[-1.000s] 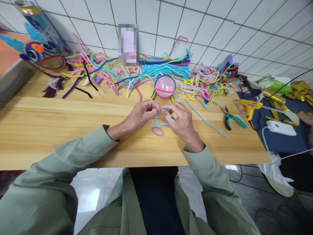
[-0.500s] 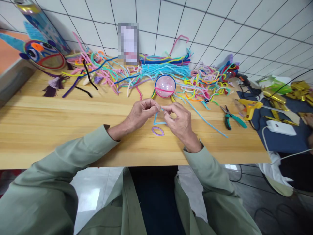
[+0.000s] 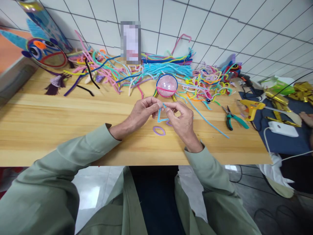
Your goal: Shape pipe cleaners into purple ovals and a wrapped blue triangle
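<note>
Above the worktop (image 3: 61, 114), the left hand (image 3: 144, 112) and right hand (image 3: 179, 119) each kept a closed, pinching grip on a bent blue pipe cleaner (image 3: 160, 116), just above a purple loop (image 3: 158, 130) and near a pink ball (image 3: 167, 86).

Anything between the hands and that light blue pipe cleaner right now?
Nothing visible. The left hand and right hand both pinch the light blue pipe cleaner at its top bend. The purple loop lies on the table nearer the person; the pink ball sits beyond the hands.
</note>
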`<action>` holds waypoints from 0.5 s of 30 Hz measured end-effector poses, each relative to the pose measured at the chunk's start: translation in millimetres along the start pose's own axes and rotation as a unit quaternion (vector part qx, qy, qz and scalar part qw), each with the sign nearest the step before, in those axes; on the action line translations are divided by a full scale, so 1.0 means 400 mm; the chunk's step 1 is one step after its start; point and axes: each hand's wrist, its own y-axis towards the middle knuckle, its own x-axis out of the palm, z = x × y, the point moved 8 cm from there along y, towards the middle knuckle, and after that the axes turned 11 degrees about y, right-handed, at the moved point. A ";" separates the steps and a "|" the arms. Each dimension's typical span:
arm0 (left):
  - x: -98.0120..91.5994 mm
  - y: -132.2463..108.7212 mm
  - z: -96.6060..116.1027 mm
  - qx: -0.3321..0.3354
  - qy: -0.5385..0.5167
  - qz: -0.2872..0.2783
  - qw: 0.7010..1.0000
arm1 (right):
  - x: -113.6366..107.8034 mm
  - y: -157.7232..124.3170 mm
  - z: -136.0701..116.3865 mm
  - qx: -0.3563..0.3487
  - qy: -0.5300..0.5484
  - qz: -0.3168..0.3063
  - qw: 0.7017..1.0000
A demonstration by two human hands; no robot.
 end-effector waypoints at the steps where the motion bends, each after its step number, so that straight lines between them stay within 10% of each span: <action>1: 0.001 -0.001 -0.001 -0.002 -0.004 -0.002 1.000 | -0.001 0.000 0.001 0.005 0.003 0.000 1.000; 15: 0.009 -0.007 -0.003 -0.006 -0.016 -0.022 1.000 | 0.004 0.001 0.001 0.025 0.019 0.009 0.999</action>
